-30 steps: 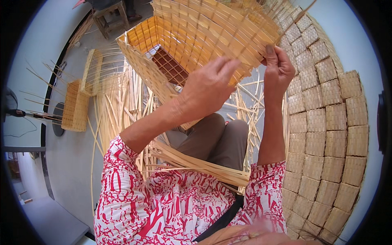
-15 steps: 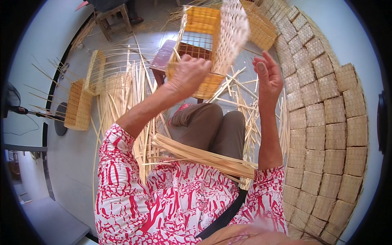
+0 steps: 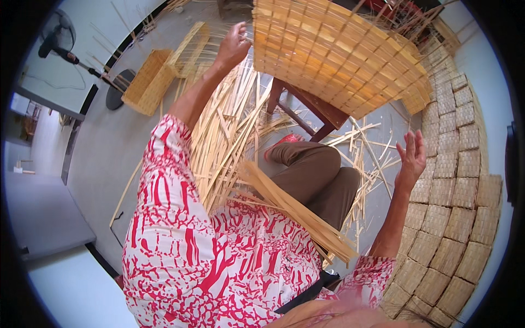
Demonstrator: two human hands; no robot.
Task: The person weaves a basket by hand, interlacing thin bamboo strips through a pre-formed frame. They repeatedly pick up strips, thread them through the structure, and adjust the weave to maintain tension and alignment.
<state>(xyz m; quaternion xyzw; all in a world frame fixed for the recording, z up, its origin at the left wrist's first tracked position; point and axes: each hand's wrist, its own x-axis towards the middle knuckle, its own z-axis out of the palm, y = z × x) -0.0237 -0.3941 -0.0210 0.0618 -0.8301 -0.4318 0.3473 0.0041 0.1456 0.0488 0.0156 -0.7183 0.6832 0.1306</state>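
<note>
A large yellow woven basket (image 3: 333, 54) stands before me over a dark wooden stool (image 3: 320, 106), one long flat side turned toward me. Its far parts are hidden. My left hand (image 3: 235, 42) is at the basket's left edge, fingers curled against it. Lower down and to the right, apart from the basket, my right hand (image 3: 411, 161) is raised with its fingers apart and nothing in it. A bundle of flat pale strips (image 3: 295, 210) lies across my lap.
Many loose strips (image 3: 219, 153) litter the floor around the stool. Part-woven baskets (image 3: 147, 82) with strips sticking out stand at the left, near a black fan (image 3: 57, 35). Stacked woven pieces (image 3: 448, 205) line the right wall; a white partition (image 3: 46, 213) is at lower left.
The basket has turned, so a broad side now faces me instead of its opening. My left hand has moved up to its left edge. My right hand stays empty. The view has shifted.
</note>
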